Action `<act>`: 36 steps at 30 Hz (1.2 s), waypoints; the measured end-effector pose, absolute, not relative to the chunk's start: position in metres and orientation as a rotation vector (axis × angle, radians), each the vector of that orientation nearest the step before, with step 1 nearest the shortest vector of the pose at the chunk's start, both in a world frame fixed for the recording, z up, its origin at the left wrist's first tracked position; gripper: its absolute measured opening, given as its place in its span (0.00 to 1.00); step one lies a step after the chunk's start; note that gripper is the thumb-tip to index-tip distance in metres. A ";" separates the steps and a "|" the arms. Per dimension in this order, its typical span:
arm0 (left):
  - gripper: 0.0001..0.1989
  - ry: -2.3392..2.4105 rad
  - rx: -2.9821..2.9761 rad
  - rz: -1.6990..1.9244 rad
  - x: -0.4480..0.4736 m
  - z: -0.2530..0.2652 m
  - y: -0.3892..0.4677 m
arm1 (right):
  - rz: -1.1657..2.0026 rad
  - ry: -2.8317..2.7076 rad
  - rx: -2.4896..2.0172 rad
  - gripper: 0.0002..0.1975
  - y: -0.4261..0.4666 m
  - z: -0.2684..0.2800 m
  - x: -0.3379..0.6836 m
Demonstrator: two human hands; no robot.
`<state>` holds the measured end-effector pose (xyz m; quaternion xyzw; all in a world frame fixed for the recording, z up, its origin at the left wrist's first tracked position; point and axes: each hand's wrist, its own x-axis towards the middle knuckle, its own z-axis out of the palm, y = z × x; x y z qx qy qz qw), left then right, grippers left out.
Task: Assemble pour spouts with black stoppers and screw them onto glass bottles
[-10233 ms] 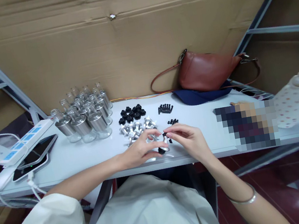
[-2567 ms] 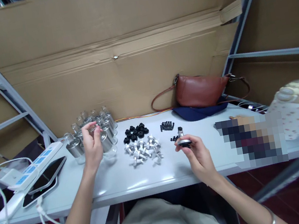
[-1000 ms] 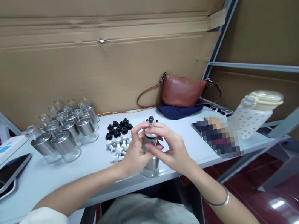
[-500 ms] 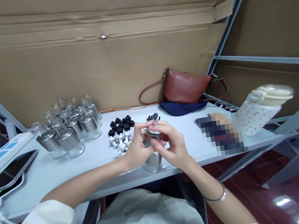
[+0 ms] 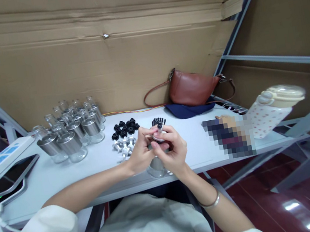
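A glass bottle with a steel sleeve (image 5: 155, 168) stands upright near the table's front edge, partly covered by my hands. At its top, my left hand (image 5: 140, 153) is closed, its thumb and fingers around the left side of a round, pale-rimmed top piece. My right hand (image 5: 174, 150) is closed on the right side of the same piece. Out of the top, between my fingers, rises a short clear spout with a dark tip (image 5: 160, 126). Where the piece meets the bottle neck is hidden by my fingers.
Several sleeved glass bottles (image 5: 70, 142) stand at left. Black caps (image 5: 123, 129), white fittings (image 5: 124, 145) and small black pieces (image 5: 160, 121) lie beyond my hands. At right are a brown bag (image 5: 193, 87), a blue cap (image 5: 186, 111) and a dotted drink bottle (image 5: 271, 116).
Both hands have shifted slightly left, still around the top piece. My right wrist and forearm have swung left, and the spout's dark tip now faces me more.
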<state>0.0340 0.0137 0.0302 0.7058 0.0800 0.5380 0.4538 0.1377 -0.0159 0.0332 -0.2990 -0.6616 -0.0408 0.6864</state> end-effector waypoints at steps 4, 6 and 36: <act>0.14 0.152 1.747 1.332 0.033 0.028 0.013 | -0.067 -1.423 -0.677 0.04 -0.019 0.033 0.135; 0.13 0.145 1.759 1.332 0.034 0.028 0.012 | -0.063 -1.443 -0.676 0.04 -0.021 0.034 0.136; 0.20 1.385 2.072 1.907 -0.132 0.032 0.095 | 0.050 -2.180 -1.030 0.11 -0.036 -0.014 0.176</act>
